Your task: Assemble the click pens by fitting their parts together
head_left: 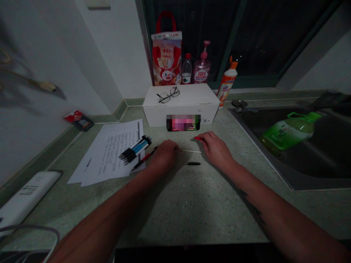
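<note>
1. Thin white rod, possibly a pen refill: you hold it level above the speckled green countertop, between your hands, with its left end at your left fingertips.
2. Left hand: fingers curled downward and closed, apparently pinching the rod's end. Your fingertips are partly hidden, so the grip is uncertain.
3. Right hand: fingers extended toward the rod's free end, tips pinching a small red piece. Its exact form is too small to tell. Your hands stay apart, not pressed together.
4. Short black pen part: lies on the counter just below the rod, between your hands. Placement seems chosen to keep it within easy reach of either hand.
5. Red-and-black pen: lies beside your left hand, across the edge of the printed papers. A bundle of black-and-blue pens rests on those papers nearby, probably kept together to stop them rolling.
6. White cardboard box: stands ahead of your hands, with eyeglasses on top. A phone leans against its front, likely propped to face you; its screen is blurred.
7. Right of the work area: a stainless steel sink holds a green bottle.
</note>
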{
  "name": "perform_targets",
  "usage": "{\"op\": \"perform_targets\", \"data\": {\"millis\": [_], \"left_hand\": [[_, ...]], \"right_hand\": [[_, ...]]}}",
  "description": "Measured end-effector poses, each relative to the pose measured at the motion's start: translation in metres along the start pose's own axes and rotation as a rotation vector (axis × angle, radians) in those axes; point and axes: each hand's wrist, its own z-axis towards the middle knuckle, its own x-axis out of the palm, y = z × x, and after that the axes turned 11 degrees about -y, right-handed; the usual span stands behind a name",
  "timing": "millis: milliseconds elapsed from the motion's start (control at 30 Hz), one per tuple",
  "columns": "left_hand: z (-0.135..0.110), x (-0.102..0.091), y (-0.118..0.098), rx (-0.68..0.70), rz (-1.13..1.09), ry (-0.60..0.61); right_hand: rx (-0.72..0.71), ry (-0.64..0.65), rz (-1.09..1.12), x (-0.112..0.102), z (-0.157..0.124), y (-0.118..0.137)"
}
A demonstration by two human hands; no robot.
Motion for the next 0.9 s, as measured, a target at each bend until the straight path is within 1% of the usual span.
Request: {"op": "perform_targets", "data": {"millis": [100, 167, 233, 433, 533, 767, 900], "left_hand": [[0.003, -0.003, 0.006, -0.1, -0.011, -0.132], [0.005, -0.004, 0.008, -0.116, -0.001, -0.193], [0.006, -0.004, 0.009, -0.12, 0.0, -0.225], [0.004, -0.002, 0.008, -0.123, -0.007, -0.229], [0.004, -0.002, 0.007, -0.121, -0.018, -0.235], [0.003, -0.01, 0.002, -0.118, 0.001, -0.25], [0.002, -0.006, 0.003, -0.077, 0.019, -0.23]], "right_hand": [[-0.001, 0.001, -0.065, -0.002, 0.001, -0.007], [-0.005, 0.002, -0.084, -0.002, 0.002, -0.01], [-0.008, 0.013, -0.09, -0.002, 0.001, -0.01], [-0.039, 0.066, -0.109, -0.001, 0.002, -0.001], [-0.044, 0.067, -0.115, -0.002, 0.002, 0.0], [-0.038, 0.048, -0.152, -0.002, 0.0, -0.005], [-0.061, 0.07, -0.127, -0.001, 0.0, 0.0]]}}
